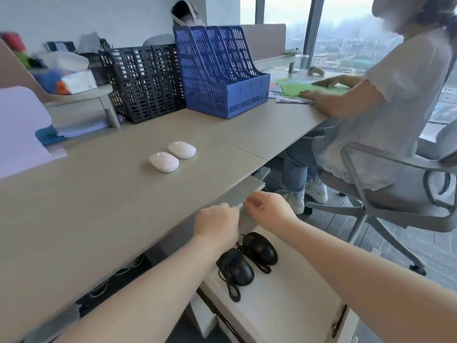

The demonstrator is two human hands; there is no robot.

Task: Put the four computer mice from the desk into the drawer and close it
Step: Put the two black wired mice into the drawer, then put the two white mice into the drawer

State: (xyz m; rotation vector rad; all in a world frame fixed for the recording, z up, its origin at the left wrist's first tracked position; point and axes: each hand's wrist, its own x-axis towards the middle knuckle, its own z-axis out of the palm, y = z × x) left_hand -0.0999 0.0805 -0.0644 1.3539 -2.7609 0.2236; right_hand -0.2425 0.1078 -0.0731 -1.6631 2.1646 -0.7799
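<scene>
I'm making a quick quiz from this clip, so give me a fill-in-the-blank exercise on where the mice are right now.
1. The number of black mice lying in the open drawer is ____.
2. The two mice left on the desk are ____ in colour.
3. Next to the black file rack stands a file rack coloured ____.
4. Both hands are above the drawer, holding ____.

Missing words: two; white; blue; nothing
</scene>
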